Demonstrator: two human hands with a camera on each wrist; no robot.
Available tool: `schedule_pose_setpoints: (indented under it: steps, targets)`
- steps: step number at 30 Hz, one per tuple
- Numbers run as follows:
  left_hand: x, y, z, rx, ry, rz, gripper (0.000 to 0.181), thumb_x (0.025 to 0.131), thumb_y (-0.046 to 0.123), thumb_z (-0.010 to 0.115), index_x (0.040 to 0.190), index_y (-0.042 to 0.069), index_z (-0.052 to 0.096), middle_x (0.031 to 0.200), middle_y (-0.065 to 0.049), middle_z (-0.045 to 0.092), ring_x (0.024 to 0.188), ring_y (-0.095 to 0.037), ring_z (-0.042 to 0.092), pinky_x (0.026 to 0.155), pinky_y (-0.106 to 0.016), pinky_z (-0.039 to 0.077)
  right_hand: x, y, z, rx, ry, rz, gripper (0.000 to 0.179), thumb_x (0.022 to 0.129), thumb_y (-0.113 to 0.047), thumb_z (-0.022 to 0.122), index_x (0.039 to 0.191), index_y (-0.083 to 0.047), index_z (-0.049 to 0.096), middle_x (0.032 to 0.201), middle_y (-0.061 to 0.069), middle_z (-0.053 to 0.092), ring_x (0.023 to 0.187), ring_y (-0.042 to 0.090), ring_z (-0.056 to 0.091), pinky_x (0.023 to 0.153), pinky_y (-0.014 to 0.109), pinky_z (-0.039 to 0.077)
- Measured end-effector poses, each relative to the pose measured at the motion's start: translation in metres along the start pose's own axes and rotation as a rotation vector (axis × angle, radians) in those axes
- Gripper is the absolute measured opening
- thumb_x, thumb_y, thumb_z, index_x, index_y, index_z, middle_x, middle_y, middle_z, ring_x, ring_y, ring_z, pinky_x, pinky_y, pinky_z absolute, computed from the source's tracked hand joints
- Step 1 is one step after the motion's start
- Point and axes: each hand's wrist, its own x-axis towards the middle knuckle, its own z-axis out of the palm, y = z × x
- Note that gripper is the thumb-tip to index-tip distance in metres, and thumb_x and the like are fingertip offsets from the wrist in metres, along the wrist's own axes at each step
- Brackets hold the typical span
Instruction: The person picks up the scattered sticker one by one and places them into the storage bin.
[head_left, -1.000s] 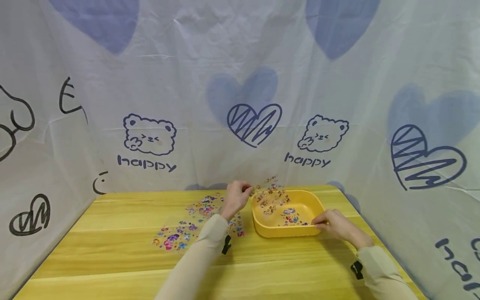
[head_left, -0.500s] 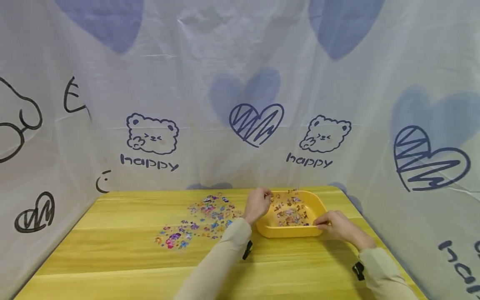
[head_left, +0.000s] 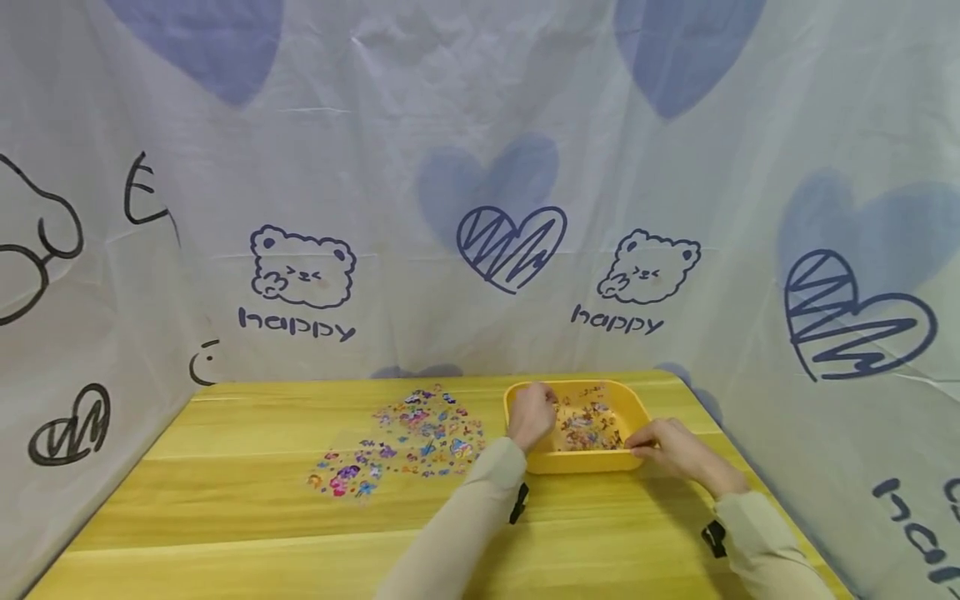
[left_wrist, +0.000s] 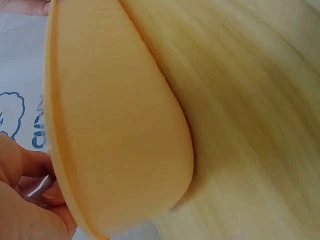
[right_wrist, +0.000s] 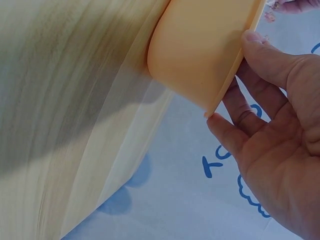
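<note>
A yellow plastic tray [head_left: 581, 462] stands at the right of the table, and in it lie clear sticker sheets [head_left: 591, 421] with small brown and coloured prints. My left hand [head_left: 532, 415] is inside the tray's left part, its thumb and fingers pinching the left edge of a clear sheet. In the left wrist view a glint of clear film [left_wrist: 37, 192] shows between those fingers, just behind the rim. My right hand [head_left: 678, 450] grips the tray's near right corner. The right wrist view shows its thumb [right_wrist: 257, 40] on the rim and fingers beneath.
More clear sheets with colourful flower prints [head_left: 427, 437] lie spread on the wooden table [head_left: 247, 517], left of the tray. A white cloth [head_left: 390, 333] with hearts and bears hangs close behind the table and along both sides.
My left hand has moved right and down into the tray, bringing a clear sticker sheet from above the rim to inside it. My right hand stays on the corner.
</note>
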Motion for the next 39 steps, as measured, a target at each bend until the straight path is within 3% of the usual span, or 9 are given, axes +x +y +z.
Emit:
schedule_pose_setpoints:
  steps: [6, 16, 22, 30, 35, 39]
  targets:
    - [-0.001, 0.004, 0.008, 0.086, -0.012, -0.002, 0.028, 0.094, -0.002, 0.052, 0.108, 0.007, 0.074, 0.104, -0.009, 0.073, 0.081, -0.021, 0.069, 0.069, -0.032, 0.057, -0.002, 0.000, -0.001, -0.004, 0.011, 0.020, 0.018, 0.091, -0.005, 0.065, 0.105, 0.001, 0.074, 0.102, 0.013, 0.075, 0.093, 0.029, 0.070, 0.079, 0.039, 0.058]
    - [0.000, 0.005, 0.011, 0.081, -0.071, 0.019, 0.031, 0.093, -0.007, 0.054, 0.116, 0.005, 0.072, 0.114, -0.011, 0.072, 0.098, -0.025, 0.070, 0.075, -0.032, 0.058, -0.001, -0.001, 0.000, 0.001, 0.015, 0.022, 0.017, 0.091, -0.006, 0.065, 0.105, 0.000, 0.075, 0.102, 0.013, 0.075, 0.094, 0.029, 0.070, 0.079, 0.039, 0.058]
    - [0.002, 0.008, 0.009, 0.091, -0.134, 0.008, 0.039, 0.091, -0.008, 0.054, 0.127, 0.002, 0.064, 0.125, -0.015, 0.067, 0.083, -0.017, 0.068, 0.069, -0.027, 0.054, -0.001, -0.002, -0.001, 0.007, 0.016, 0.001, 0.018, 0.092, -0.005, 0.065, 0.105, 0.001, 0.075, 0.102, 0.013, 0.075, 0.092, 0.027, 0.070, 0.077, 0.037, 0.058]
    - [-0.002, 0.009, 0.002, 0.037, -0.170, -0.013, 0.036, 0.093, -0.005, 0.052, 0.127, 0.002, 0.064, 0.126, -0.016, 0.066, 0.059, -0.012, 0.052, 0.057, -0.023, 0.043, 0.000, 0.000, -0.001, 0.003, 0.017, 0.004, 0.018, 0.092, -0.006, 0.065, 0.105, 0.000, 0.075, 0.102, 0.012, 0.075, 0.092, 0.026, 0.070, 0.077, 0.036, 0.057]
    - [-0.006, 0.007, -0.003, 0.031, -0.168, 0.014, 0.031, 0.097, 0.002, 0.053, 0.126, 0.002, 0.065, 0.126, -0.016, 0.066, 0.064, -0.012, 0.060, 0.061, -0.024, 0.050, 0.001, -0.001, 0.000, 0.005, 0.014, 0.006, 0.018, 0.092, -0.005, 0.064, 0.106, 0.000, 0.075, 0.102, 0.013, 0.075, 0.093, 0.027, 0.070, 0.077, 0.037, 0.058]
    - [-0.011, 0.005, -0.008, 0.046, -0.141, 0.075, 0.028, 0.097, 0.002, 0.055, 0.121, 0.002, 0.068, 0.120, -0.017, 0.069, 0.069, -0.014, 0.065, 0.063, -0.025, 0.053, 0.000, 0.000, 0.001, 0.014, 0.011, 0.004, 0.018, 0.092, -0.005, 0.064, 0.106, 0.000, 0.075, 0.103, 0.013, 0.075, 0.092, 0.027, 0.070, 0.077, 0.035, 0.058]
